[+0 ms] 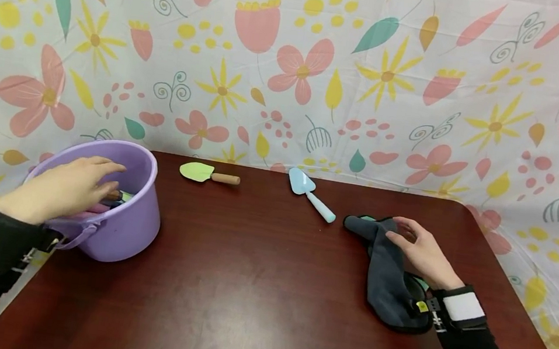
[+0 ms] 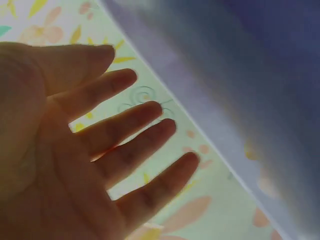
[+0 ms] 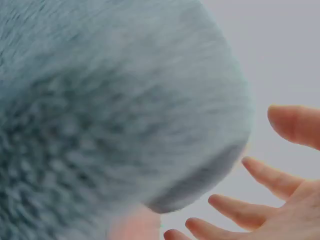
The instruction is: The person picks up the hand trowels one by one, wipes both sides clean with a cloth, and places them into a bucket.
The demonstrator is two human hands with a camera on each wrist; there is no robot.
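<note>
Purple bucket [image 1: 119, 224] contents half-hidden under relaxed left hand [image 1: 65, 187]; right hand [image 1: 425, 253] loose on dark glove [image 1: 388, 271].

Staged tabletop—perhaps a studio: floral backdrop [image 1: 294, 64].

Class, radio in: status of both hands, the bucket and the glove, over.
Left hand open, reaching into purple bucket. Right hand open, resting on dark glove. Green trowel and blue scoop lie apart, nothing blocking.
</note>
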